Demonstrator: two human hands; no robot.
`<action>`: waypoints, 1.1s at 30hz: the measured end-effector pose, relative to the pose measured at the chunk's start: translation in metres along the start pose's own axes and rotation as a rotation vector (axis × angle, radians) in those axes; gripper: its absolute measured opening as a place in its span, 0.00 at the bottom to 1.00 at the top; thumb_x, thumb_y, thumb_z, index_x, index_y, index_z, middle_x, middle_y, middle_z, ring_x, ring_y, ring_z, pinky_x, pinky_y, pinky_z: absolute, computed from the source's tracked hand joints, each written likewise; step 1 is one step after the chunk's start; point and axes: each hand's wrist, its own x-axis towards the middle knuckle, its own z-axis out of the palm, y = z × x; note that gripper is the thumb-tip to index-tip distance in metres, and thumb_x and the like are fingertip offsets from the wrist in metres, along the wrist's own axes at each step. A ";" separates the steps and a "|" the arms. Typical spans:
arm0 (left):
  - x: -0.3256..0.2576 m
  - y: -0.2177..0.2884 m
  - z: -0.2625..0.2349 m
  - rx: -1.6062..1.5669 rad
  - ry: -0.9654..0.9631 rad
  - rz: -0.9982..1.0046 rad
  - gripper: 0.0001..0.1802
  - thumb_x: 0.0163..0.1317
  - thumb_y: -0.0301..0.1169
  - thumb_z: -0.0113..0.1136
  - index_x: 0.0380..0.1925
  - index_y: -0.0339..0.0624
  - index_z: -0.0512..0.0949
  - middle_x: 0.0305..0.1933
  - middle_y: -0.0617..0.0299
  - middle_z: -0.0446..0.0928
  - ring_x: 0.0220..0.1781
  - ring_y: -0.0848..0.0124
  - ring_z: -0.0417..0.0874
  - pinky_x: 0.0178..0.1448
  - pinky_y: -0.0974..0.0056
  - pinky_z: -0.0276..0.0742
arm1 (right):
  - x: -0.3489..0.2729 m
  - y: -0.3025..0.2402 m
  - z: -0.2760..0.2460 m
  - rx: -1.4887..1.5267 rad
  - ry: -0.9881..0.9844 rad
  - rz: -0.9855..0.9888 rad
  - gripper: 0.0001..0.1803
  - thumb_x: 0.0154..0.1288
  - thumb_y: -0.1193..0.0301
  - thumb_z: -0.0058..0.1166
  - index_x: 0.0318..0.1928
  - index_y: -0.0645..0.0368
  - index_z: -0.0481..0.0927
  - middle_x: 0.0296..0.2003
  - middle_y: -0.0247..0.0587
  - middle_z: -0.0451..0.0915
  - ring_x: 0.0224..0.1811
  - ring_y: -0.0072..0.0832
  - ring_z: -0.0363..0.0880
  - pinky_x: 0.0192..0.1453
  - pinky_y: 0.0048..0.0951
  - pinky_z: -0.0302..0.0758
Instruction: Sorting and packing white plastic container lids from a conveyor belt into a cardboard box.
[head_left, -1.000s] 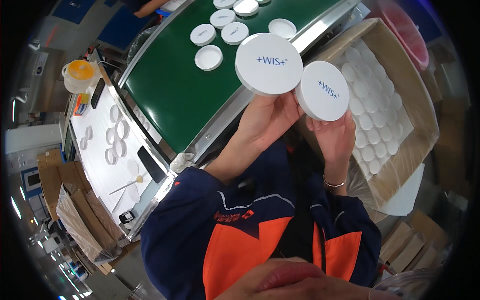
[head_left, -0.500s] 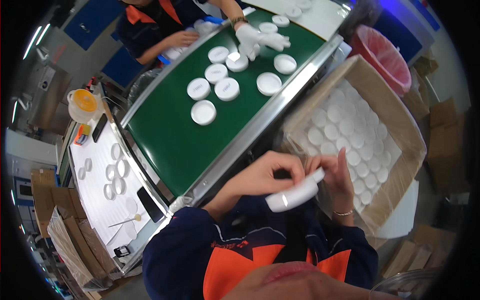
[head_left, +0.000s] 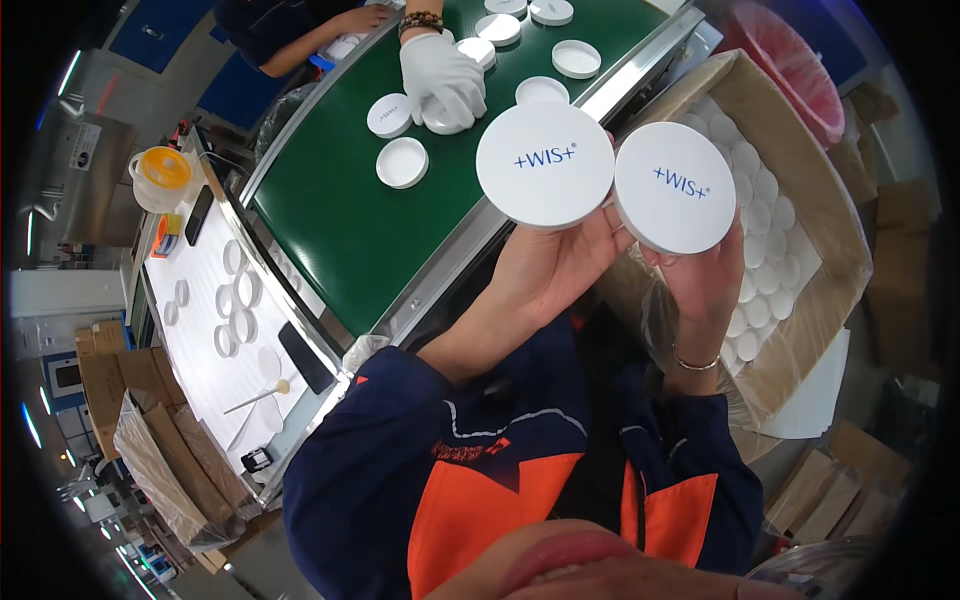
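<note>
Two round, white, blue-printed lids (head_left: 545, 165), upper centre-right: bare left hand (head_left: 550, 268) grips one, bare right hand (head_left: 708, 285) the other.

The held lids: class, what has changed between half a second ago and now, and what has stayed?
Both hands have risen: the left hand now holds the left lid and the right hand the right lid, printed faces showing; earlier the hands were lower, with a lid edge-on. A co-worker's gloved hand has moved left over the belt. The jug, box and bin stayed put.
</note>
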 end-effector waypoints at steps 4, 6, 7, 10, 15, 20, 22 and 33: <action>-0.010 0.002 0.002 0.046 -0.008 0.057 0.26 0.66 0.32 0.55 0.63 0.47 0.63 0.65 0.63 0.66 0.68 0.66 0.65 0.72 0.52 0.58 | -0.002 0.004 0.017 0.086 0.096 0.012 0.27 0.76 0.55 0.30 0.62 0.64 0.65 0.42 0.52 0.79 0.30 0.32 0.78 0.37 0.35 0.75; -0.015 0.000 0.004 0.057 -0.005 0.082 0.25 0.66 0.31 0.55 0.62 0.47 0.63 0.64 0.62 0.66 0.68 0.66 0.65 0.73 0.52 0.57 | -0.004 0.007 0.017 0.193 0.119 0.042 0.26 0.76 0.56 0.30 0.61 0.63 0.65 0.42 0.50 0.79 0.29 0.30 0.77 0.36 0.33 0.74; -0.017 -0.001 0.006 0.071 -0.013 0.115 0.24 0.66 0.30 0.54 0.62 0.46 0.64 0.64 0.62 0.66 0.68 0.66 0.65 0.73 0.52 0.56 | -0.005 0.008 0.015 0.195 0.127 0.044 0.26 0.76 0.56 0.30 0.61 0.63 0.65 0.42 0.50 0.79 0.29 0.30 0.77 0.36 0.33 0.74; -0.020 -0.003 0.008 0.057 -0.023 0.125 0.23 0.67 0.29 0.53 0.62 0.46 0.64 0.63 0.61 0.67 0.67 0.66 0.65 0.74 0.53 0.56 | -0.008 0.011 0.009 0.171 0.066 0.045 0.26 0.76 0.55 0.31 0.61 0.62 0.66 0.44 0.49 0.79 0.30 0.29 0.77 0.35 0.33 0.74; -0.022 -0.004 0.007 0.212 0.004 0.167 0.24 0.65 0.34 0.57 0.61 0.47 0.67 0.65 0.71 0.67 0.69 0.68 0.64 0.72 0.51 0.60 | -0.015 0.014 0.005 0.136 0.121 0.016 0.25 0.75 0.55 0.33 0.63 0.57 0.64 0.50 0.48 0.76 0.38 0.32 0.78 0.37 0.34 0.76; -0.028 -0.005 0.008 0.205 0.032 0.157 0.27 0.65 0.36 0.57 0.63 0.47 0.65 0.68 0.71 0.63 0.72 0.66 0.61 0.73 0.50 0.58 | -0.018 0.015 -0.004 0.170 0.086 0.008 0.26 0.75 0.55 0.34 0.65 0.55 0.63 0.56 0.48 0.72 0.50 0.38 0.77 0.43 0.39 0.78; -0.029 -0.006 0.007 0.238 0.021 0.163 0.27 0.65 0.36 0.57 0.64 0.47 0.64 0.68 0.71 0.62 0.73 0.66 0.59 0.74 0.50 0.57 | -0.018 0.016 -0.003 0.194 0.044 0.009 0.26 0.74 0.55 0.35 0.65 0.56 0.62 0.58 0.48 0.71 0.55 0.40 0.76 0.48 0.42 0.79; -0.027 -0.008 0.009 0.086 -0.007 0.157 0.26 0.66 0.28 0.55 0.63 0.46 0.62 0.63 0.62 0.65 0.67 0.68 0.64 0.73 0.57 0.55 | -0.022 0.013 0.000 0.186 0.026 -0.019 0.27 0.74 0.54 0.34 0.65 0.55 0.63 0.56 0.48 0.73 0.50 0.39 0.78 0.42 0.40 0.80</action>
